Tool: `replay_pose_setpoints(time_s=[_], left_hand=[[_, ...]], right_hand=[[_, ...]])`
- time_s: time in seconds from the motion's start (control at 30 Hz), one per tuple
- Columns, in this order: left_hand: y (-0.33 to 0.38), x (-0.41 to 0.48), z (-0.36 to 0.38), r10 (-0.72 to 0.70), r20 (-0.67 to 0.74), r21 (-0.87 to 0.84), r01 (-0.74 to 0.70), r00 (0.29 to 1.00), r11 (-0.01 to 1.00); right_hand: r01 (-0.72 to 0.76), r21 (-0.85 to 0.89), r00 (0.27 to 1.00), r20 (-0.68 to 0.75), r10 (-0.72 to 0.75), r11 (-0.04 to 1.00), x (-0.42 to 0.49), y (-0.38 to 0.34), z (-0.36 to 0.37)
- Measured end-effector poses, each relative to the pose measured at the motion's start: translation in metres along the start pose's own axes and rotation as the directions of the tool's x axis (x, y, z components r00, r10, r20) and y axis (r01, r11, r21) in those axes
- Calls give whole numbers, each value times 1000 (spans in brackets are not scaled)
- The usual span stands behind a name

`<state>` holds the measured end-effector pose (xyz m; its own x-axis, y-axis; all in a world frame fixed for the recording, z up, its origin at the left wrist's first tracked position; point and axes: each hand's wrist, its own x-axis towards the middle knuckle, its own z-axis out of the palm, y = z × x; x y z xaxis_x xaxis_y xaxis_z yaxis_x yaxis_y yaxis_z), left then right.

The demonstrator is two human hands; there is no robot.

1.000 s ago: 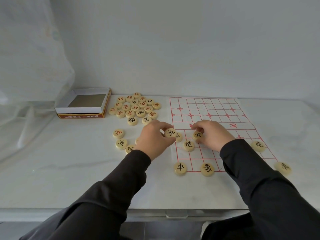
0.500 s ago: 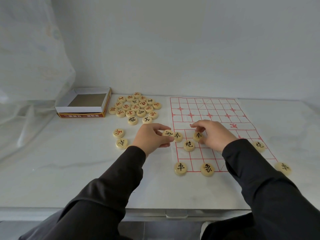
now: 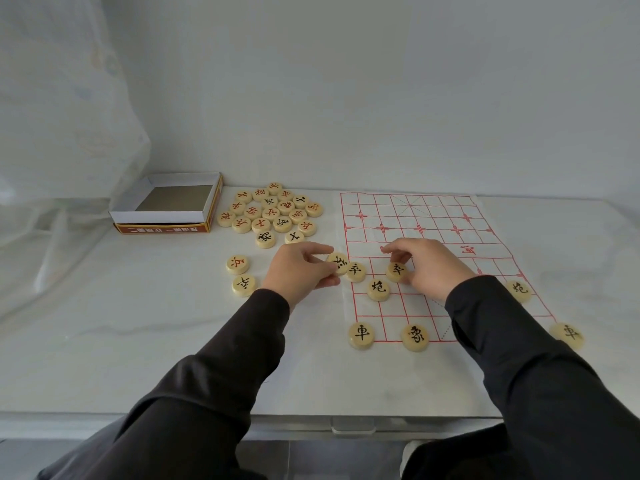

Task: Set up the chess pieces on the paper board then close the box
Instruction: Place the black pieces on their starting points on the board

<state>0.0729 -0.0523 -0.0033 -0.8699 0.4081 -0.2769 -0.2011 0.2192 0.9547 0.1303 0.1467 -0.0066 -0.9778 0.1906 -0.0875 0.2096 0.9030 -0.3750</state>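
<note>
Head view: left hand [image 3: 298,271] tight on one piece [image 3: 339,263], right hand [image 3: 433,268] on another piece [image 3: 396,271].

The left hand [image 3: 298,268] pinches a black-marked piece [image 3: 338,263] at the left edge of the paper board [image 3: 433,216], just beside a neighbouring piece [image 3: 356,271]. The right hand [image 3: 429,268] grips a third piece [image 3: 396,271] on the board. A pile of pieces [image 3: 273,213] sits beside the open box [image 3: 166,216] — 2 loose pieces [image 3: 244,285] lie near the left wrist.
</note>
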Motion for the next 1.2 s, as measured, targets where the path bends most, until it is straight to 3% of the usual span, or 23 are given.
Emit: replay_pose_setpoints(time_s=[0.17, 0.3, 0.47, 0.67, 0.73, 0.8, 0.87, 0.9, 0.93, 1.03, 1.07, 1.2], left_hand=[[1, -1, -1, 3, -10, -24, -3, 1000, 1000], [4, -4, 1, 16, 15, -49, -15, 1000, 999], [7, -8, 5, 58, 42, -66, -56, 997, 996], [3, -9, 8, 82, 53, -79, -78, 995, 994], [2, -8, 10, 88, 44, -81, -85, 995, 993], [0, -7, 12, 85, 23, -68, -83, 996, 994], [-1, -7, 14, 86, 11, -33, -85, 996, 996], [-2, -7, 15, 88, 8, -17, -88, 996, 996], [-3, -7, 15, 90, 6, -2, -90, 996, 996], [-5, -8, 16, 107, 6, 40, -107, 994, 993], [-5, -8, 16, 112, 5, 60, -112, 994, 992], [-6, -8, 17, 121, 3, 145, -120, 993, 982]], right_hand=[[11, 70, 999, -47, -7, 997, 0, -4, -4], [93, 283, 988, -145, -53, 955, -3, -19, -12], [60, 467, 997, 24, -80, 882, -6, -31, -12], [-1, 551, 998, 59, -38, 834, -3, -32, -9], [-71, 652, 995, 100, 7, 755, -2, -31, -9], [-149, 785, 989, 130, 75, 601, -4, -32, -10], [-169, 868, 982, 109, 152, 466, -6, -27, -14], [-162, 880, 979, 85, 188, 446, -8, -23, -16], [-148, 866, 975, 46, 219, 478, -8, -17, -18], [-137, 618, 952, -135, 276, 774, -9, 8, -20], [-148, 538, 942, -180, 284, 830, -9, 16, -20], [-192, 405, 920, -243, 308, 894, -10, 38, -21]])
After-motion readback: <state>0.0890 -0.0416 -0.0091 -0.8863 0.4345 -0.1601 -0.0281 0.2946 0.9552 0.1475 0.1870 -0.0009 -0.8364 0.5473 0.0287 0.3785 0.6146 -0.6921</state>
